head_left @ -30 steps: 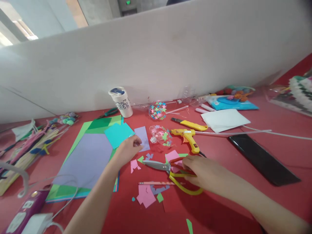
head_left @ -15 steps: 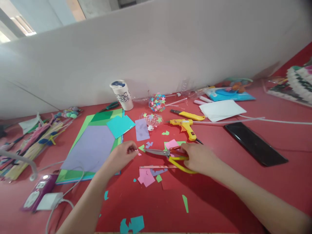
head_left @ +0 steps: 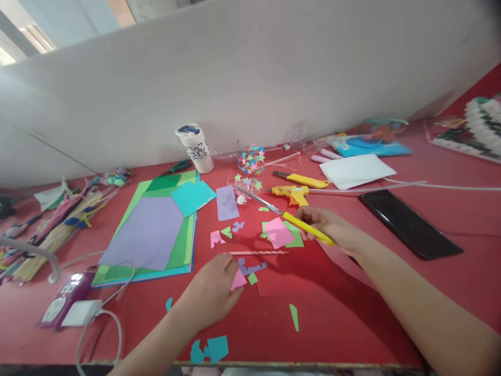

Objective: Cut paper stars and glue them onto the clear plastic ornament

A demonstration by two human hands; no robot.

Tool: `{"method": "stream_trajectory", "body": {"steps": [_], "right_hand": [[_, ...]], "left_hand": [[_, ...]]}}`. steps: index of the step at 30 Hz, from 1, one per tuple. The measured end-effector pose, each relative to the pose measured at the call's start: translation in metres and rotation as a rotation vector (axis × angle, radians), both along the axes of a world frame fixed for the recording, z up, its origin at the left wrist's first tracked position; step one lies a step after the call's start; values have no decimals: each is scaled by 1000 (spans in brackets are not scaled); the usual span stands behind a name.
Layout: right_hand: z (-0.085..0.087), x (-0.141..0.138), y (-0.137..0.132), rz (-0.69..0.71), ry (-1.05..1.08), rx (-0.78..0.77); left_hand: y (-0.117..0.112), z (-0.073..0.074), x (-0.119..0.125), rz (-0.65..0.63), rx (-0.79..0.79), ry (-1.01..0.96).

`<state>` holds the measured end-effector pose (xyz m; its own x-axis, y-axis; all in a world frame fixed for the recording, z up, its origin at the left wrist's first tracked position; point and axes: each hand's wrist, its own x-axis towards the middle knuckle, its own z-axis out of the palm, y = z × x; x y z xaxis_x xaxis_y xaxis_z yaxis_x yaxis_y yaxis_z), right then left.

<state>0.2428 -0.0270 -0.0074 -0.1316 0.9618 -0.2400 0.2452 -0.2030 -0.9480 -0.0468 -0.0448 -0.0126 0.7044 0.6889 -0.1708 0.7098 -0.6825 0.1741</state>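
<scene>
While the right hand (head_left: 332, 227) grips scissors (head_left: 291, 218), the left hand (head_left: 213, 287) partly covers a pink scrap (head_left: 238, 281), its grip unclear.

On the table (head_left: 332, 329), a stack of paper sheets (head_left: 146, 230) lies left of the middle, with a lidded tumbler (head_left: 195, 150) behind it, a power strip (head_left: 66, 297) at its near left and craft stems (head_left: 58, 232) farther left. Mid-table, a pencil (head_left: 260, 253) lies crosswise among paper scraps (head_left: 278, 233), the left hand (head_left: 215, 287) at its left end, the scissors (head_left: 291, 219) in the right hand (head_left: 331, 227) beyond its right end, and a ball (head_left: 251, 159) with stars (head_left: 253, 166) on it sits behind, near the partition (head_left: 250, 78). To the right, a hot glue gun (head_left: 291, 193) lies before a utility knife (head_left: 302, 180), with a smartphone (head_left: 409, 223) farther right.
</scene>
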Motion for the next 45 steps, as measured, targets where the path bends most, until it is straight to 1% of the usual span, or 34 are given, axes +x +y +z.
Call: {"method": "stream_trajectory", "body": {"steps": [2,4,6,7,9,12,14,18,21,23,27,29,31,35,38,42,45], "right_hand": [[-5,1,-2,11,23,-10],[-7,3,-2,14,39,-14],[-6,4,-3,-4,63,-14],[-5,5,-3,-23,79,-14],[-3,6,-4,-68,117,-19],[1,7,-5,-131,163,-33],[2,7,-5,-156,179,-42],[2,6,-4,-172,199,-50],[2,5,-4,-172,208,-49],[1,6,-4,-173,211,-45],[-1,9,-5,-184,218,-37],[-2,10,-5,-192,215,-34],[-2,10,-4,-196,202,-29],[0,9,-2,-174,142,-4],[2,6,-4,-135,55,27],[3,-3,-10,-21,-172,70],[-1,-16,-18,9,-392,156]], "left_hand": [[-2,3,4,-56,56,98],[-3,7,8,-142,96,191],[-3,10,10,-212,102,243],[-2,11,11,-221,94,247],[0,10,10,-173,73,198],[4,8,6,-84,49,37],[4,6,5,-98,54,-7],[-1,3,9,-204,73,126],[0,4,13,-209,59,183],[4,7,12,-160,25,129],[15,14,1,-58,-88,-61],[17,13,-6,-36,-98,-123],[15,8,-10,-35,-99,-165],[6,-10,-10,-48,-84,-261],[4,-18,-5,-54,-48,-325],[7,-20,3,-101,-43,-361],[8,-20,4,-134,-43,-379]]}}
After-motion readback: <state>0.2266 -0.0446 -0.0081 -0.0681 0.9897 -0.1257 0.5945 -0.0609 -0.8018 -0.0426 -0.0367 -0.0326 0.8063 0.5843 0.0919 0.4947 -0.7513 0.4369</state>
